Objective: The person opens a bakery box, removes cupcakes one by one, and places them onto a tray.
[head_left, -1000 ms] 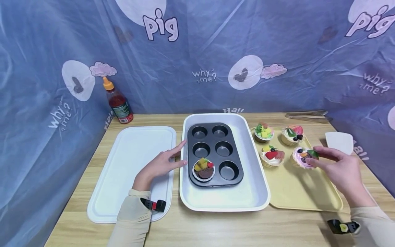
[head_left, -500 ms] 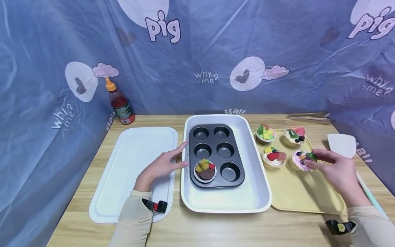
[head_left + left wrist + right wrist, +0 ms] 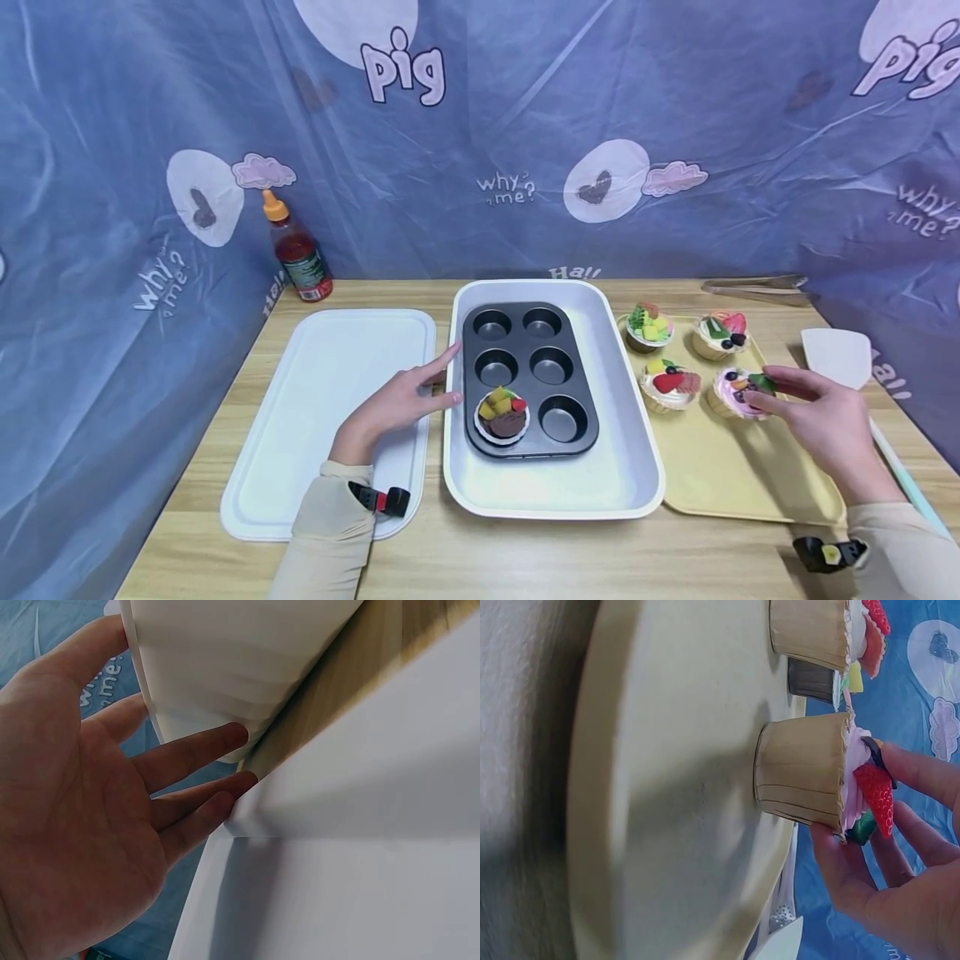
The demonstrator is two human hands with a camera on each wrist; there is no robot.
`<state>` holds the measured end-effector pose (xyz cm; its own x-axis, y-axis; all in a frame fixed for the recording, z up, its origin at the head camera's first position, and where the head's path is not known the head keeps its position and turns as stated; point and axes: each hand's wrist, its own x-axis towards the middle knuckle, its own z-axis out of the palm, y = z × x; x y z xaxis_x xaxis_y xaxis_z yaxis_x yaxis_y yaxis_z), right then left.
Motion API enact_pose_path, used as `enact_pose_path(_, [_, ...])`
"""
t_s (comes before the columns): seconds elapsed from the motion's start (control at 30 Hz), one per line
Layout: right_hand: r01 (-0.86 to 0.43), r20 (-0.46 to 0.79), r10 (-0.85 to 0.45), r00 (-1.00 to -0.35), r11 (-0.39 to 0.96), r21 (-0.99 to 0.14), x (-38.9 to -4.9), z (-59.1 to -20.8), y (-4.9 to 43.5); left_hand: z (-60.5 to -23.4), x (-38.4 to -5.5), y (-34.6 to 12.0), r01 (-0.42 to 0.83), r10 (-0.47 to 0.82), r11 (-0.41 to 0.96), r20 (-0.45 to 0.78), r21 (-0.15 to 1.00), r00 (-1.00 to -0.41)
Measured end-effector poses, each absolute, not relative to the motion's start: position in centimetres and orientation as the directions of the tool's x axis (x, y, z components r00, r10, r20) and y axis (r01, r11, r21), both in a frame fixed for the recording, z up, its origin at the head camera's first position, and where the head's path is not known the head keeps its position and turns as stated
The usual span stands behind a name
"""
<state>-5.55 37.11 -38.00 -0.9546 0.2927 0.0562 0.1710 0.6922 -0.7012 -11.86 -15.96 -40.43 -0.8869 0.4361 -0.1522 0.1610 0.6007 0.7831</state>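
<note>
My right hand [image 3: 821, 417] pinches a pink-frosted cupcake [image 3: 802, 769] at its top, thumb on one side and fingers at the rim on the other. Its paper cup stands on the yellow tray [image 3: 735, 479], and a strawberry piece and green leaf show on the frosting. My left hand [image 3: 393, 412] has its fingers spread, with the tips right at the left rim of the white deep pan [image 3: 555, 500]. Inside that pan lies a dark muffin tin [image 3: 516, 333]; a chocolate cupcake [image 3: 502, 417] with yellow fruit fills its near-left cup.
Cupcakes topped with strawberry [image 3: 669, 387], green decoration [image 3: 648, 327] and berries [image 3: 720, 335] share the yellow tray. A white tray [image 3: 330, 400] lies left. A sauce bottle [image 3: 300, 258], tongs [image 3: 757, 289] and a spatula [image 3: 840, 354] stand or lie around the edges.
My right hand and the pink cupcake have shifted slightly left among the other cupcakes, mostly in the first half second. The left hand stays at the pan rim. The head view has drifted a little.
</note>
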Motion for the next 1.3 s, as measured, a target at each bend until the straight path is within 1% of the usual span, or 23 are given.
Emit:
enact_pose_path(0.23, [0.189,0.045,0.306,-0.951,0.69,-0.699,-5.5,-37.9,37.3,-40.5,-11.8,-16.0,0.161,0.432,0.609,-0.154,0.777,-0.889])
enact_pose_path(0.5, [0.175,0.049,0.293,-0.955,0.686,-0.706,-5.3,-37.8,37.7,-40.4,-11.8,-16.0,0.159,0.429,0.604,-0.15,0.781,-0.891])
enact_pose_path(0.67, [0.218,0.001,0.309,-0.951,0.672,-0.707,-5.4,-37.4,37.9,-40.3,-11.8,-15.9,0.154,0.425,0.604,-0.152,0.782,-0.892])
enact_pose_path(0.8, [0.228,0.007,0.328,-0.945,0.671,-0.706,-5.5,-36.7,37.8,-40.3,-11.8,-15.9,0.148,0.422,0.605,-0.158,0.782,-0.893])
enact_pose_path(0.97, [0.165,0.097,0.33,-0.939,0.678,-0.716,-5.6,-35.3,37.1,-40.4,-11.8,-15.9,0.138,0.415,0.618,-0.172,0.774,-0.894])
enact_pose_path(1.13, [0.083,0.175,0.286,-0.942,0.707,-0.703,-5.9,-33.3,35.4,-40.4,-11.7,-15.8,0.144,0.412,0.629,-0.171,0.764,-0.895])
enact_pose_path(1.23, [0.039,0.182,0.248,-0.952,0.685,-0.727,-6.0,-31.9,33.7,-40.4,-11.7,-15.9,0.146,0.414,0.629,-0.17,0.764,-0.894])
enact_pose_path(1.3, [0.012,0.164,0.209,-0.964,0.651,-0.759,-6.0,-31.1,32.3,-40.4,-11.7,-15.9,0.149,0.417,0.625,-0.167,0.766,-0.894])
